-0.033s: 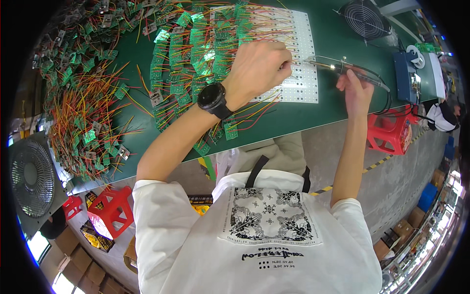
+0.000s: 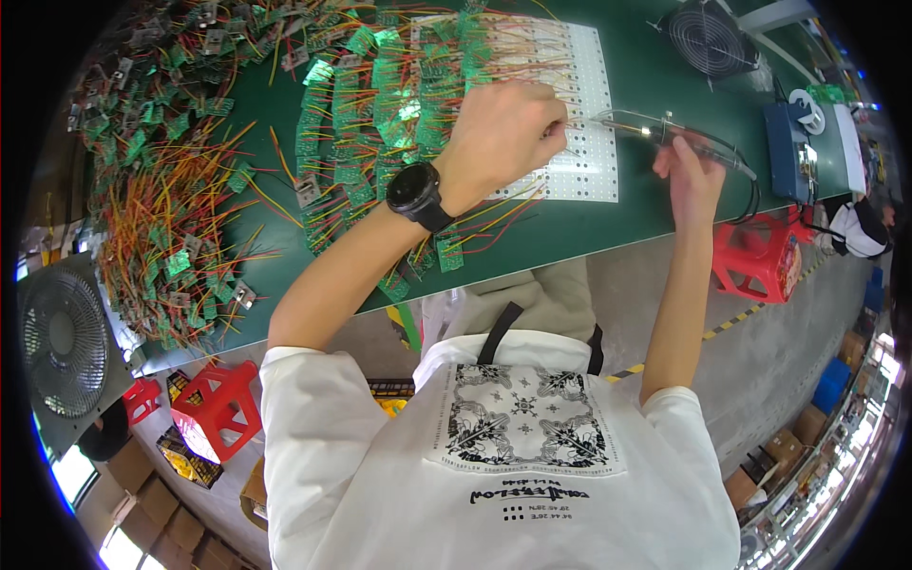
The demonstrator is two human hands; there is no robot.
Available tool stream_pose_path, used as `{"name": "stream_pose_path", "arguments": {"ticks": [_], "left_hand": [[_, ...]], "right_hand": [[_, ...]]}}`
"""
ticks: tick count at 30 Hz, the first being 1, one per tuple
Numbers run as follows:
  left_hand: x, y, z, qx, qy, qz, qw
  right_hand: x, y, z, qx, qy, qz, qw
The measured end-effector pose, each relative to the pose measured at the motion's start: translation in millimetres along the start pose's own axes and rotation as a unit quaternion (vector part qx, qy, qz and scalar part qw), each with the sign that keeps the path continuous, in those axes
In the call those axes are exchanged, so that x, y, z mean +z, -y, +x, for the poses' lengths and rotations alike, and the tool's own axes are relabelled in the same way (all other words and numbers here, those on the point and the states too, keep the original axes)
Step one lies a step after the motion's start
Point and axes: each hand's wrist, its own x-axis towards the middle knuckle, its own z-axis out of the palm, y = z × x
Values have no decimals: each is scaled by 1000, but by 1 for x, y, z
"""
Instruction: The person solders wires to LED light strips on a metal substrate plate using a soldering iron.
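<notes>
My right hand [image 2: 693, 180] grips a soldering iron [image 2: 698, 144] with a thin metal tube clamped along it. Its tip points left at a white perforated board [image 2: 594, 176], close to the fingers of my left hand [image 2: 508, 123]. That hand is closed, its fingertips curled over the board; whatever they pinch is hidden. On the board's left part and beside it lie rows of small green circuit boards [image 2: 388, 81] with red and yellow wires [image 2: 541, 47] reaching right. A black watch [image 2: 418, 197] is on my left wrist.
A big heap of wired circuit boards [image 2: 161, 228] covers the table's left side. At the right stand a black round fan [image 2: 708, 40], a blue soldering station [image 2: 787, 147] and a solder reel [image 2: 810, 112]. Red stools [image 2: 755, 261] and a grey fan [image 2: 65, 342] flank the green table [image 2: 532, 233].
</notes>
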Motion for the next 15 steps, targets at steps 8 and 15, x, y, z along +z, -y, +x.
{"name": "stream_pose_path", "arguments": {"ticks": [8,15], "left_hand": [[-38,-18,18,-23,-24,-49,998],[-119,-39,2,-70,-104,73,989]], "right_hand": [[7,-4,0,27,-24,42,998],[-6,-10,-3,10,-7,47,999]]}}
